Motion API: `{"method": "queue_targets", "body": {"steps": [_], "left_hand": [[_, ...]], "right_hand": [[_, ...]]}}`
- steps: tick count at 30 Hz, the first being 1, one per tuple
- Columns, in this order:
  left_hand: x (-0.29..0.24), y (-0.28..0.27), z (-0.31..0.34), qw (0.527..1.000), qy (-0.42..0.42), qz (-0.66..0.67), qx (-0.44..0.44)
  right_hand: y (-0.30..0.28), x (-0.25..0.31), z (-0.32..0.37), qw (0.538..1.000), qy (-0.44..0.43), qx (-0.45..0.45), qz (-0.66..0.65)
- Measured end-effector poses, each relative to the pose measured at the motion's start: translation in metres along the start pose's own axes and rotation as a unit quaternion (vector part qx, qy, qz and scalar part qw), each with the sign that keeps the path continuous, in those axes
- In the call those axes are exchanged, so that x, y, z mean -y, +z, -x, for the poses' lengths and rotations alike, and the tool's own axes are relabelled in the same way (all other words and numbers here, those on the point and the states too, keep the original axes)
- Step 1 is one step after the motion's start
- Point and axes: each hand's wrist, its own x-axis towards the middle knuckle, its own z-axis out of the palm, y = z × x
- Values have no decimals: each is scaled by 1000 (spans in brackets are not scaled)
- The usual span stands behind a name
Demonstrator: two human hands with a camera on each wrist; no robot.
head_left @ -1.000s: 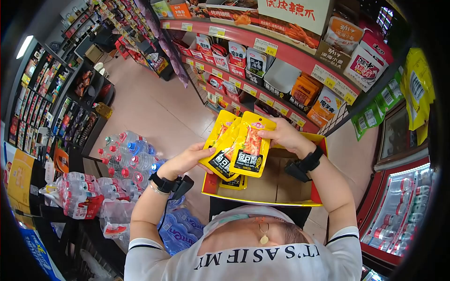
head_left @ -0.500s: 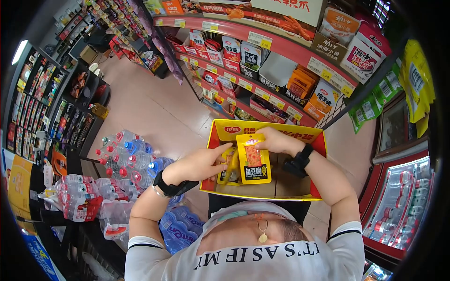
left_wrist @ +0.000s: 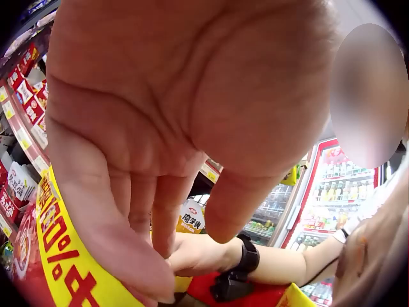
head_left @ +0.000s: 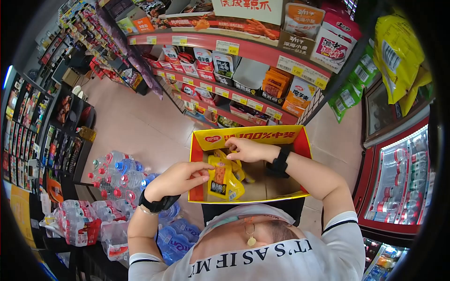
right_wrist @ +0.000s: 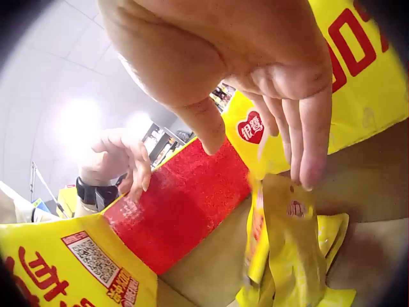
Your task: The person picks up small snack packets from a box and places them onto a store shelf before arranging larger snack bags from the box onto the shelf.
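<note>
Yellow snack packets (head_left: 226, 180) lie loosely overlapped at the left end of an open yellow and red box (head_left: 300, 191). My left hand (head_left: 176, 181) hovers at the box's left wall with its fingers apart and nothing held; its palm (left_wrist: 192, 96) fills the left wrist view. Over the packets is my right hand (head_left: 251, 151), its fingers pointing down and left. In the right wrist view the straight fingertips (right_wrist: 311, 179) of that hand are at the top end of an upright-leaning packet (right_wrist: 294, 236), thumb held apart. Whether they touch it is hard to tell.
Shelves (head_left: 201, 42) of boxed snacks stand beyond the box. Bottled water (head_left: 77, 222) is stacked at the left, with more bottles (head_left: 117, 175) on the floor. A lit drinks fridge (head_left: 398, 180) stands at the right, near hanging yellow bags (head_left: 398, 58).
The packets that both hands held above the box are now down inside it, let go. My left hand has drawn back to the left wall. The head view has shifted to the right.
</note>
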Motion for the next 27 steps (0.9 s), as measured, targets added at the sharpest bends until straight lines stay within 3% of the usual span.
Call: {"method": "queue_targets", "body": {"steps": [2, 6, 8, 11, 13, 16, 17, 19, 20, 22, 25, 27], "left_hand": [[5, -1, -1, 999, 8, -33, 17], [-6, -12, -4, 996, 66, -28, 56], [-24, -21, -7, 996, 78, -17, 50], [-55, -39, -20, 993, 108, -19, 34], [-66, -44, -34, 977, 183, 76, -81], [-88, -54, -65, 925, 233, 278, -113], [-98, -58, -73, 910, 217, 329, -128], [-103, -57, -100, 838, 202, 492, -123], [-100, -53, -113, 837, 206, 493, -123], [-89, -43, -143, 789, 172, 574, -132], [-63, -25, -169, 781, 107, 597, -148], [-40, -16, -180, 789, 89, 582, -173]], "right_hand": [[-7, -1, -3, 999, -22, 24, 26], [-9, 5, 1, 999, -21, -21, 39], [-9, 6, 1, 997, 8, 0, 71], [-4, -3, -2, 997, -15, -7, 69], [-3, -4, -1, 998, -22, -12, 63], [-1, -3, -1, 995, -40, -23, 90], [-2, -1, 0, 994, -40, -26, 94], [-3, 5, 4, 995, -32, -12, 97], [0, 0, 2, 993, -38, -17, 111], [0, 1, 6, 990, -44, -26, 129], [-7, 18, 20, 982, -72, -73, 156], [-19, 28, 29, 957, 28, -60, 284]]}}
